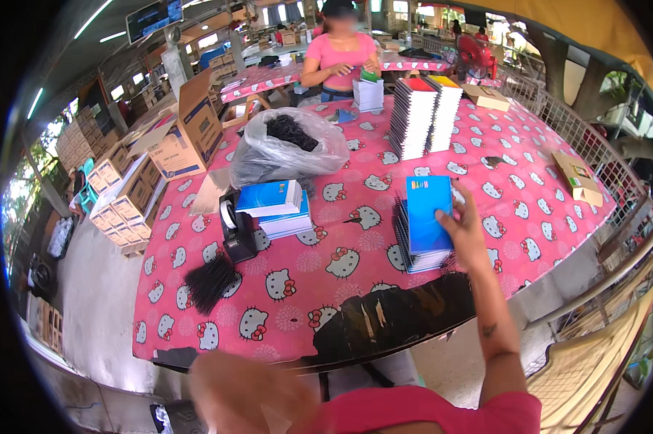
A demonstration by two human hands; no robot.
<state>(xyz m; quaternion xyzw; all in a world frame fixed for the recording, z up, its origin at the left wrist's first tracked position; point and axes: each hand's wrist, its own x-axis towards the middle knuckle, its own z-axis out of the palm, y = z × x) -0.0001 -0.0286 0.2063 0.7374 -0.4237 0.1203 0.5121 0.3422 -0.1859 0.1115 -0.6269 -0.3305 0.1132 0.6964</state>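
Observation:
My right hand is at the right side of a stack of blue spiral notebooks, its thumb on the top blue notebook and its fingers around the right edge. Black coils stick out on the stack's left side. My left hand is a blur close to the lower edge, and its fingers cannot be made out. Left of the middle lie blue-covered pads in two small piles. Beside them stands a black tape dispenser, with a bundle of black plastic coils in front.
A clear plastic bag of black coils sits behind the pads. Tall notebook stacks stand farther back. Across the pink table, a person handles notebooks. Cartons stand at left; flattened cardboard lies right.

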